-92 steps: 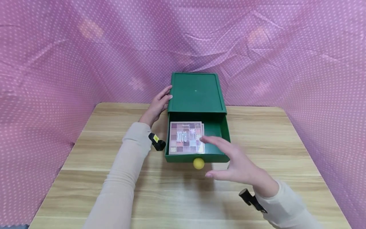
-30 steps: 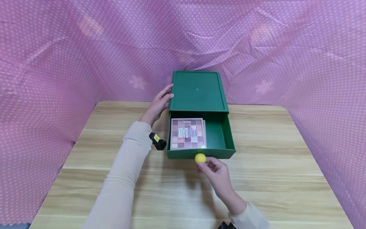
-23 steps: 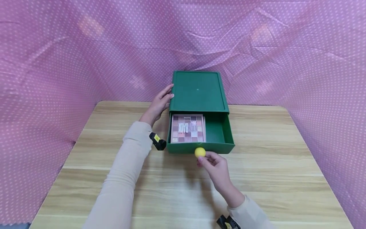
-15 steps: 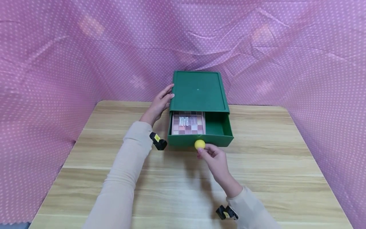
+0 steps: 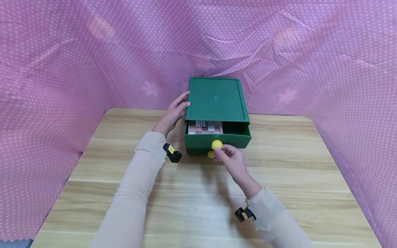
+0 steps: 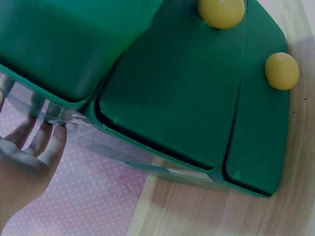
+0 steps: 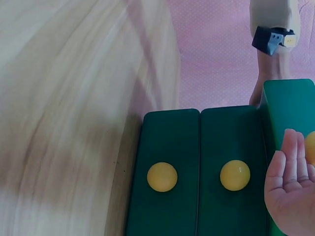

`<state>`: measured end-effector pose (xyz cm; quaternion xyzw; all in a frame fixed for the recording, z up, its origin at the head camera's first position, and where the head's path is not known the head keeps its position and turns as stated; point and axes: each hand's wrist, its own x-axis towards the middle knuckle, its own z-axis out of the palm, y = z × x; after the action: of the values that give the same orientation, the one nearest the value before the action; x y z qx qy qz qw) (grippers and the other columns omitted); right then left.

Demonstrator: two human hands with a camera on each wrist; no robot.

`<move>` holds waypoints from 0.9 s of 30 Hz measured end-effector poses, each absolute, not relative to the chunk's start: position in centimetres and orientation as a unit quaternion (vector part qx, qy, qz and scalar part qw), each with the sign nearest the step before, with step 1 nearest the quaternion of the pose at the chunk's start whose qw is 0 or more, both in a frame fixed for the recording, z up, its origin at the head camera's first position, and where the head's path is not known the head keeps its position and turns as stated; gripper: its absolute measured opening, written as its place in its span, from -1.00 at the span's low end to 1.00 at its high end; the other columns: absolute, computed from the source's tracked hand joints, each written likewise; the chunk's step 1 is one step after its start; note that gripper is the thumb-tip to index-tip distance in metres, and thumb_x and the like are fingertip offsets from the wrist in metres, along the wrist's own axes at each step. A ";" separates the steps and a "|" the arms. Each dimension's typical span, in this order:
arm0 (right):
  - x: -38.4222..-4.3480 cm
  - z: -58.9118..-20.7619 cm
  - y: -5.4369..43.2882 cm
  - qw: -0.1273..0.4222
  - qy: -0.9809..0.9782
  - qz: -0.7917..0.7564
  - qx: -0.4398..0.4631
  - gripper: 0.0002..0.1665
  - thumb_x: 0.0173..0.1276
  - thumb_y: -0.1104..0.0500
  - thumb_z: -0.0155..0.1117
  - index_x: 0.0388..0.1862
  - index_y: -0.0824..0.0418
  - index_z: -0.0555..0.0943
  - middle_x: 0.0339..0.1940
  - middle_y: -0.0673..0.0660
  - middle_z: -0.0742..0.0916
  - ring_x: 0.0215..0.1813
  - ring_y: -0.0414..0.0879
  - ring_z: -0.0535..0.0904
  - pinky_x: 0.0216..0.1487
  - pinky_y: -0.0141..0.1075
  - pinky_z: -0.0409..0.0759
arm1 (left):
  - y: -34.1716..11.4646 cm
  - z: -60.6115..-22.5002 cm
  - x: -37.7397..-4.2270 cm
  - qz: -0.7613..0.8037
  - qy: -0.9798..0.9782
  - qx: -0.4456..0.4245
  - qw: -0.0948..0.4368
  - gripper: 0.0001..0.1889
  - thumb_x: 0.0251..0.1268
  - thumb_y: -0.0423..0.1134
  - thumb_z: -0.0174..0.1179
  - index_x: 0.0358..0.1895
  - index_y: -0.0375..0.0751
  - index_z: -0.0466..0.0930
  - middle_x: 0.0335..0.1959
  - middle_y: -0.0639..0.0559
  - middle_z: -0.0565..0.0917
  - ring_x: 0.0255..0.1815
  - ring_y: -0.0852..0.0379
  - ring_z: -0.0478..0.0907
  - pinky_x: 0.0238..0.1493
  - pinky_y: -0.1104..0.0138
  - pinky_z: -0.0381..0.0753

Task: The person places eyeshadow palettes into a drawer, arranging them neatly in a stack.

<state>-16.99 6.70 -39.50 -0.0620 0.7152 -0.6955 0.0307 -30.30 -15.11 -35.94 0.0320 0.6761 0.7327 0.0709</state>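
A green drawer cabinet (image 5: 217,98) stands at the back of the table, its top drawer (image 5: 198,141) pulled partly out. Inside lies a pinkish eyeshadow palette (image 5: 204,129), its far part hidden under the cabinet's top. My right hand (image 5: 234,163) pinches the yellow round knob (image 5: 216,144) of that drawer between thumb and fingers. On the cabinet's left side rests my left hand (image 5: 173,113); in the left wrist view its fingers (image 6: 55,145) lie extended against the clear side panel.
Below the pulled drawer, two more drawers sit closed, each with a yellow knob (image 7: 235,175). The wooden table (image 5: 173,213) spreads out in front, and a pink dotted cloth (image 5: 139,69) hangs behind and at both sides. A black camera is strapped on each wrist.
My right hand came from above the drawer to its knob, and the drawer slid inward with it, covering more of the palette. A lower knob now shows. My left hand stayed on the cabinet's side.
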 end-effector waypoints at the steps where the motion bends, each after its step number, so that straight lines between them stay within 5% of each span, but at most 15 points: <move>1: -17.2 -39.5 6.7 0.031 0.717 -0.694 -0.062 -0.68 0.19 0.13 0.16 -0.25 0.40 0.53 -0.41 0.33 0.61 -0.40 0.05 0.56 -0.26 -0.26 0.55 | -15.1 -36.0 -30.3 0.733 0.676 0.033 0.072 -0.52 0.23 -0.17 -0.01 0.24 0.16 0.20 0.28 0.09 0.11 0.03 0.03 0.34 0.01 0.26 0.37; 10: -18.7 -39.4 6.5 0.033 0.717 -0.693 -0.069 -0.63 0.20 0.10 0.14 -0.24 0.43 0.52 -0.42 0.30 0.61 -0.31 0.22 0.52 -0.21 -0.16 0.53 | -15.2 -36.0 -30.1 0.731 0.677 0.033 0.070 -0.52 0.24 -0.16 -0.01 0.24 0.15 0.20 0.28 0.09 0.11 0.07 0.05 0.31 0.02 0.27 0.36; 18: -19.7 -39.2 6.2 0.030 0.724 -0.686 -0.063 -0.64 0.22 0.12 0.12 -0.24 0.45 0.51 -0.42 0.35 0.60 -0.43 -0.02 0.56 -0.27 -0.20 0.55 | -15.1 -36.2 -29.8 0.732 0.678 0.032 0.066 -0.53 0.25 -0.18 -0.02 0.24 0.14 0.21 0.28 0.08 0.11 0.12 0.08 0.27 0.02 0.26 0.36; 27: -20.5 -39.0 6.3 0.031 0.735 -0.674 -0.061 -0.60 0.22 0.08 0.11 -0.21 0.44 0.50 -0.39 0.37 0.61 -0.39 0.02 0.56 -0.25 -0.18 0.53 | -14.9 -35.8 -29.6 0.724 0.685 0.037 0.069 -0.51 0.26 -0.18 -0.05 0.27 0.12 0.16 0.30 0.07 0.08 0.14 0.06 0.23 0.07 0.20 0.29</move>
<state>-20.50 6.28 -39.01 -0.0607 0.7354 -0.6742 0.0310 -29.55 -14.92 -35.85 0.0374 0.6854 0.7238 0.0694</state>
